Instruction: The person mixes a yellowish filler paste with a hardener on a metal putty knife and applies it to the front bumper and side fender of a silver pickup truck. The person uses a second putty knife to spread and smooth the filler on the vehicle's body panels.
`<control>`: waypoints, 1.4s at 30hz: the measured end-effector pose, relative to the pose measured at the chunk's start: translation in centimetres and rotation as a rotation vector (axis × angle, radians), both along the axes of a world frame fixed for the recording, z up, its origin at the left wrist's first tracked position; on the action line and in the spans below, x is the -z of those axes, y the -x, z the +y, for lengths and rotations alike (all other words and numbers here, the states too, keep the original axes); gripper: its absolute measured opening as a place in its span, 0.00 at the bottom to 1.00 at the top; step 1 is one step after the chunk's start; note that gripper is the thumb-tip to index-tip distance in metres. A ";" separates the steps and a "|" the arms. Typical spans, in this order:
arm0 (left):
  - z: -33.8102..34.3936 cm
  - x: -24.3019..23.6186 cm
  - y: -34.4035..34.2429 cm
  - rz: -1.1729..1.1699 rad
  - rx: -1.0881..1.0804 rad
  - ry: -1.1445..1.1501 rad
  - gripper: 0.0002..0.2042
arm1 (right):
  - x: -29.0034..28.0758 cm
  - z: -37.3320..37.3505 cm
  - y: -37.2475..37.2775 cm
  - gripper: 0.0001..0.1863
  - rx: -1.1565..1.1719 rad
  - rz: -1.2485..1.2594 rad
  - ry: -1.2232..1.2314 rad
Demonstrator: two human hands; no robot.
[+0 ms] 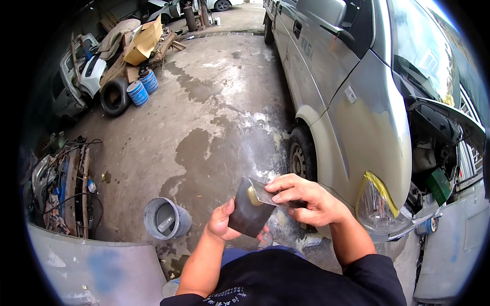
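Note:
A dark flat board (245, 218) is tilted in front of my body, with my left hand (223, 223) closed around its left and lower edge. On its upper part lies a dab of pale yellow putty (252, 196). My right hand (309, 200) is closed on a putty scraper with a thin grey blade (262, 190), which meets the board beside the putty. A dark piece shows under my right fingers, probably the scraper's handle. To my right stands a silver van (352, 117), its front fender dull and patchy.
A grey bucket (188, 222) with liquid stands at lower left. Grey panels (102, 265) lie near me. Clear film edged with yellow tape (382, 196) covers the van's headlight area. Far left are a tire (115, 97), blue cans (137, 94) and scrap. The concrete floor has wet patches.

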State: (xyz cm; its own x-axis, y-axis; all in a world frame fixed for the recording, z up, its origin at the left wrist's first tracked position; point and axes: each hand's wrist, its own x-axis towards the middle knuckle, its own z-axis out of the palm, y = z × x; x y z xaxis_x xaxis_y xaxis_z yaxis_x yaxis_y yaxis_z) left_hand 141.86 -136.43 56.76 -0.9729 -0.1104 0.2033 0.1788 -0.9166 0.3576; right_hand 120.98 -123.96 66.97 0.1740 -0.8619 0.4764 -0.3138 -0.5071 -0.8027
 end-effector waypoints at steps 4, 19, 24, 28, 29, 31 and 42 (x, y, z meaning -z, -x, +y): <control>-2.3 0.4 1.0 -0.031 -0.055 0.014 0.33 | 0.6 -3.3 2.3 0.28 0.171 0.319 -0.033; -19.1 3.0 1.5 -0.120 -0.791 0.641 0.27 | 1.8 -20.1 -8.9 0.23 0.706 0.481 0.009; -24.7 -0.4 -1.4 -0.069 -0.049 0.080 0.31 | -2.6 -20.5 -8.1 0.28 0.662 0.617 0.134; -27.4 0.9 -1.9 0.166 0.354 -0.121 0.33 | -3.2 -23.1 -7.9 0.28 0.489 0.563 0.104; -27.7 0.8 -2.0 0.186 0.389 -0.140 0.33 | -2.6 -23.5 -7.5 0.28 0.473 0.532 0.094; -28.3 0.6 -2.3 0.186 0.433 -0.146 0.33 | -1.9 -24.1 -6.6 0.28 0.461 0.540 0.110; -30.3 -2.2 0.9 0.017 -0.402 0.318 0.38 | 6.4 -26.0 -8.0 0.22 0.467 -0.686 -0.535</control>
State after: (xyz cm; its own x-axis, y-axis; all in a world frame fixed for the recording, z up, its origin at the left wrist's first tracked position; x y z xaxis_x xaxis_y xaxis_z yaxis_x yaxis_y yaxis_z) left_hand 140.92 -166.70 59.01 -0.8627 -0.4050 0.3028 0.5026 -0.6205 0.6020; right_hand 128.93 -149.94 60.61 -0.4065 -0.9049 -0.1261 0.2291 0.0326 -0.9729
